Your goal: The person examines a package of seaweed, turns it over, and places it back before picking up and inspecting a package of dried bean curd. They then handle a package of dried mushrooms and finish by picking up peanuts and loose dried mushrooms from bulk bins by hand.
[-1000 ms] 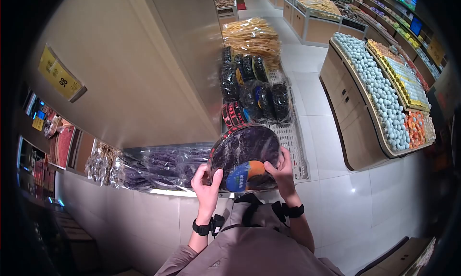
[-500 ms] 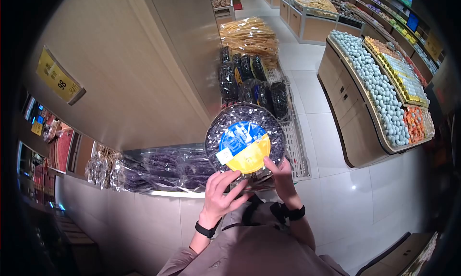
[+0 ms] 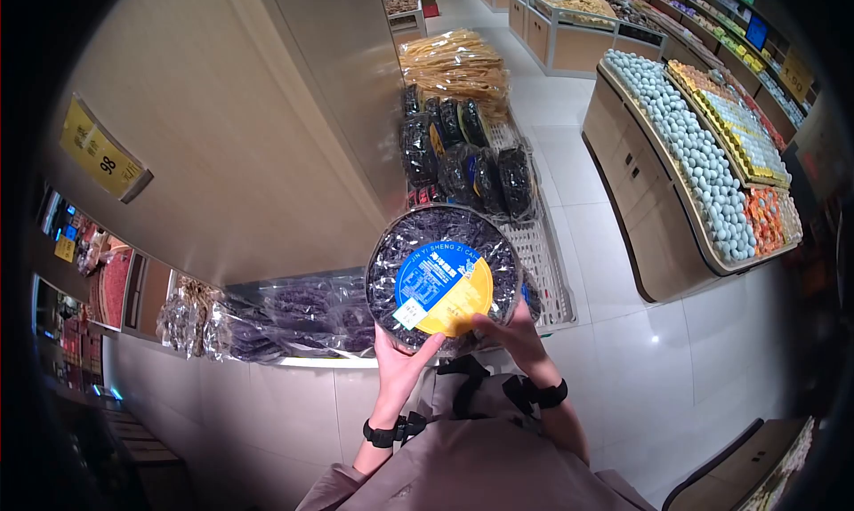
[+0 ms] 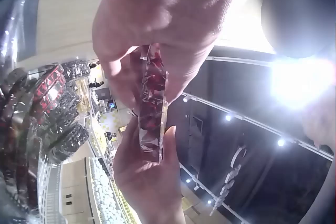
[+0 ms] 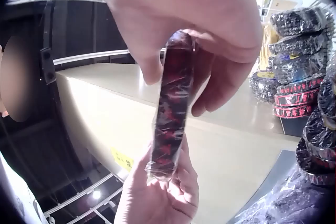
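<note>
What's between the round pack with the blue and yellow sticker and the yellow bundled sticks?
In the head view, dark plastic-wrapped packs lie between the round pack and the sticks.

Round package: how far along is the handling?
Looks done: the round package is up off the crate, its blue-and-yellow label facing the head camera. In hand: left hand and right hand hold it from both sides. Probably left: finish inspecting and set it down, maybe with the wrapped packages; nothing shows where.
</note>
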A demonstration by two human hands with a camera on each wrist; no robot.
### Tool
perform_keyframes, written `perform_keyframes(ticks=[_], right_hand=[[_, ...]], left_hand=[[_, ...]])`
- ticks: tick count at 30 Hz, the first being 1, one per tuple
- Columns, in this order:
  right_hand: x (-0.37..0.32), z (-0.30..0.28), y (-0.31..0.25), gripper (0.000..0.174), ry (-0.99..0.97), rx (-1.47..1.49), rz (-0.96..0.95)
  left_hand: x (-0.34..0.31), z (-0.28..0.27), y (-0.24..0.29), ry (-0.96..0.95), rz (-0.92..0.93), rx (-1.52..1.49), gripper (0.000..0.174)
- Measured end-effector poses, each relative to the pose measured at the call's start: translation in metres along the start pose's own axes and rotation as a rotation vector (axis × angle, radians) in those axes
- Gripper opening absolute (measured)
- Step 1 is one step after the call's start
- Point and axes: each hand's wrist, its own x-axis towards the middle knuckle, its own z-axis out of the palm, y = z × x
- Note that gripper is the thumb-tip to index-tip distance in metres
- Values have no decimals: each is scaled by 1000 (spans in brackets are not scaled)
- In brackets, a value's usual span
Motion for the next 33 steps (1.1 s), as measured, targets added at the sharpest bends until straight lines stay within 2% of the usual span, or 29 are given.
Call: perform_keyframes(ticks=[4,13,19,21,25,28,31,33], right_hand=[[2,-3,-5,70,-45,-56,148],[6,-1,-4,72,-38,-19,35],[3,0,-13,77,-35,-69,65],[7,-1,-8,76,-71,-52,40],[2,-2,-5,75,-44,-84,65],[1,0,-2,75,-36,-119,-24],[2,2,-5,73,-19,-84,1],[5,2,-7,71,9,-46,-24]], left_hand=[[1,2,-2,23,15,-5,70],[4,2,-5,27,19,36,71],[1,-3,-19,41,20,61,77],[5,-3,-20,111,11,102,79],[6,2,-20,128,36,74,73],[6,0,-20,115,39,104,75],[7,3,-18,98,7,89,78],[11,5,-20,96,16,75,89]])
